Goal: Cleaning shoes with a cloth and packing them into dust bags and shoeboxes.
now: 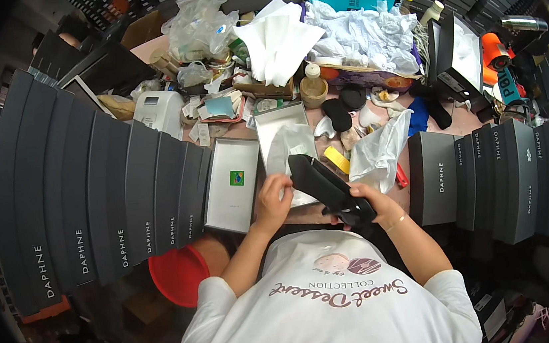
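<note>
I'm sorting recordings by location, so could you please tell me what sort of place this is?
Probably a shoe workroom: dark boxes are lined up on both sides, white paper lies about, and the right hand holds what looks like a black shoe.

Right grip has a black shoe over the pinkish tabletop, left grip right by one end, white-inside box open nearby, dark grey boxes lined up both sides.

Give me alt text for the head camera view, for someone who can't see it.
A person's right hand holds what looks like a black shoe, the left hand beside it, at a cluttered table. Rows of dark gray boxes stand left and right.
</note>
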The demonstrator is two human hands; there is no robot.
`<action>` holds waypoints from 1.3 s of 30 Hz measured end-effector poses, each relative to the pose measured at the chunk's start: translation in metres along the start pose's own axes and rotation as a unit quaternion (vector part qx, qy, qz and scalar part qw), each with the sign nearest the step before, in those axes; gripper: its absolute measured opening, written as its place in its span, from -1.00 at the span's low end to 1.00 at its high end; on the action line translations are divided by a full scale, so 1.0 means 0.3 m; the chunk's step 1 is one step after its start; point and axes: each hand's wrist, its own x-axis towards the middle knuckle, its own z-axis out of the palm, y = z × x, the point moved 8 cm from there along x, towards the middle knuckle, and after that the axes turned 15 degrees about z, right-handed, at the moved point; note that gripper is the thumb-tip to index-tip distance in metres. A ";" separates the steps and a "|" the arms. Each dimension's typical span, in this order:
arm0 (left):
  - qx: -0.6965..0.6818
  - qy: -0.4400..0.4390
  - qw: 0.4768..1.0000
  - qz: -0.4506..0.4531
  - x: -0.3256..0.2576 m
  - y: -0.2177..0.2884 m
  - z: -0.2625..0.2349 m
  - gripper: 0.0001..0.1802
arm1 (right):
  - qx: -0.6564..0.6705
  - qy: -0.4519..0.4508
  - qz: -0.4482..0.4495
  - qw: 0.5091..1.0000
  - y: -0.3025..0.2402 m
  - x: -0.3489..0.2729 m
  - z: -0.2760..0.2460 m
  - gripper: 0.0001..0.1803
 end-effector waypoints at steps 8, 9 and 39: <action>-0.259 0.060 0.913 -0.309 -0.209 -0.185 0.044 -0.77 | -0.027 0.003 0.020 0.999 0.060 0.086 -0.045 -0.39; -0.214 -0.003 0.935 -0.282 -0.175 -0.206 0.057 -0.73 | -0.043 -0.009 0.022 0.999 0.061 0.072 -0.026 -0.38; -0.054 0.054 0.991 0.108 0.176 0.279 -0.164 -0.57 | -0.242 0.250 -0.294 0.890 -0.129 0.169 0.034 -0.59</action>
